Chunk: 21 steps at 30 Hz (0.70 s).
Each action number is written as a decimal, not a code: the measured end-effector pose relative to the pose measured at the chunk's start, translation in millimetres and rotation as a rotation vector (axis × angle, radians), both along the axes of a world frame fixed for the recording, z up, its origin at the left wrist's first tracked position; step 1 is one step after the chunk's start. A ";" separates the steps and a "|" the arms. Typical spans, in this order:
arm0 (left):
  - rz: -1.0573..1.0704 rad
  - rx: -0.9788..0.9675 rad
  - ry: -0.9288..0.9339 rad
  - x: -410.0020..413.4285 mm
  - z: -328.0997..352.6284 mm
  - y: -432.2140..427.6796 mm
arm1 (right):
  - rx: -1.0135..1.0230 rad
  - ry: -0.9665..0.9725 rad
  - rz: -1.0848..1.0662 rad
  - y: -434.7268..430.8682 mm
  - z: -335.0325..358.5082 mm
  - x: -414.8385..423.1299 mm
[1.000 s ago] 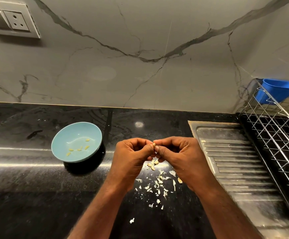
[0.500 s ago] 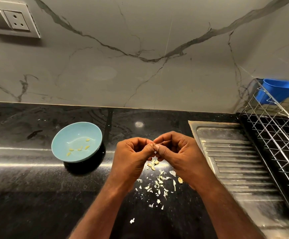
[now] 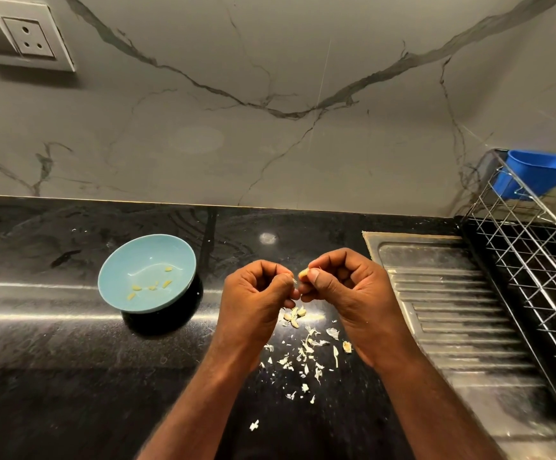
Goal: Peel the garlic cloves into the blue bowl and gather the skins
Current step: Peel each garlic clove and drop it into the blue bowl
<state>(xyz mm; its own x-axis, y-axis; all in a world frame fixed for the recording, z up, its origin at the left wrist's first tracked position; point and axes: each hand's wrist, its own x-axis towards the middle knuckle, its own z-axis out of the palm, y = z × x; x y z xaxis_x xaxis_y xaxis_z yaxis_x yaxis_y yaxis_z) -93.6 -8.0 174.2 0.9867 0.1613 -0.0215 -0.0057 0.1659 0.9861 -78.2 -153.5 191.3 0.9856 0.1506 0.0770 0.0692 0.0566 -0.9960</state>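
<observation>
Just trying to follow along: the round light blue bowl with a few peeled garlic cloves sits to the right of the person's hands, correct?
No. In the head view, the round light blue bowl, with a few peeled garlic cloves, sits to the left of the left hand and right hand.

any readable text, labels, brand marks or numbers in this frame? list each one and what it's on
None to read. The switch and socket plate, the blue bowl, the blue tub at far right and the steel drainboard show no print, label, logo or number.
</observation>
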 end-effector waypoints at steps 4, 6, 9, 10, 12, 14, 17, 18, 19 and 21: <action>-0.014 -0.010 0.016 -1.1 -0.9 0.9 | 0.049 0.031 -0.005 -0.3 -0.7 -0.3; -0.019 -0.022 0.008 -2.4 -0.4 1.1 | 0.068 0.041 -0.018 -0.3 -1.7 -0.5; -0.037 -0.030 -0.017 -3.9 -0.6 1.7 | 0.085 0.050 -0.025 -0.3 -0.4 -1.5; -0.050 -0.011 -0.030 -4.0 -0.6 1.9 | 0.073 0.047 -0.024 -0.3 0.8 -2.0; -0.066 0.024 -0.049 -4.2 0.6 2.0 | 0.028 0.032 -0.025 -0.9 2.5 -2.6; -0.072 0.039 -0.064 -4.7 3.2 1.6 | -0.025 0.007 -0.028 -1.6 4.3 -3.4; -0.070 0.064 -0.079 -5.5 5.2 1.8 | -0.083 -0.029 -0.036 -1.7 7.4 -4.9; -0.073 0.065 -0.080 -5.6 5.3 1.8 | -0.092 -0.036 -0.037 -1.6 8.7 -5.6; -0.076 0.060 -0.080 -5.5 5.0 1.9 | -0.101 -0.043 -0.035 -1.7 9.5 -5.9; -0.082 0.039 -0.080 -5.1 5.1 2.2 | -0.117 -0.053 -0.025 -2.0 10.3 -6.5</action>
